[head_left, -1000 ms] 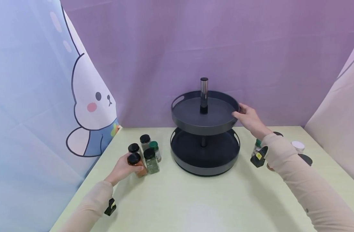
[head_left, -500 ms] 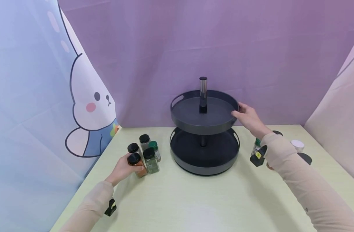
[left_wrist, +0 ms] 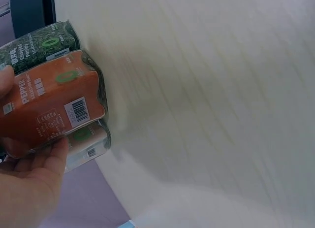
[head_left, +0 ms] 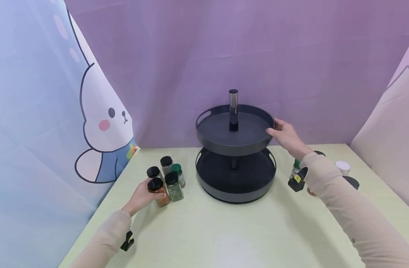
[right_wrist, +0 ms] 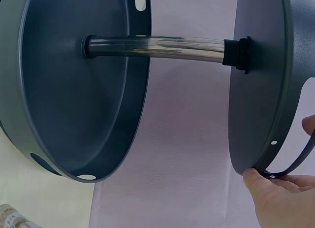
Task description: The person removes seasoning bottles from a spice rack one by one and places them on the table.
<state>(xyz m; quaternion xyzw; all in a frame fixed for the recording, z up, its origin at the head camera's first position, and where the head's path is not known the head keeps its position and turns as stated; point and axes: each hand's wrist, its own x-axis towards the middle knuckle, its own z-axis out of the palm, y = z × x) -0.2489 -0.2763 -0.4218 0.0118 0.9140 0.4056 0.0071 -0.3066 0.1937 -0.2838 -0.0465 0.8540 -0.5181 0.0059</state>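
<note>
My left hand [head_left: 141,198] grips a spice jar of orange-red powder [head_left: 162,201] with a black lid, thumb on one side and fingers on the other. In the left wrist view this jar [left_wrist: 47,107] stands against a jar of green herbs [left_wrist: 42,46] and a paler jar [left_wrist: 88,144]. My right hand [head_left: 289,139] holds the right rim of the upper tray [head_left: 236,149] of a dark two-tier stand at its handle cutout. The right wrist view has the thumb and fingers of this hand [right_wrist: 283,201] at the handle. A lower tray [head_left: 236,197] sits on the table.
Beside the left hand stand more black-lidded jars [head_left: 166,161] and a green-lidded one [head_left: 177,171]. Several containers, one with a white lid [head_left: 342,166], stand at the right, partly behind the right forearm. A metal post [head_left: 233,108] rises through the upper tray. A purple cloth [head_left: 177,74] hangs behind.
</note>
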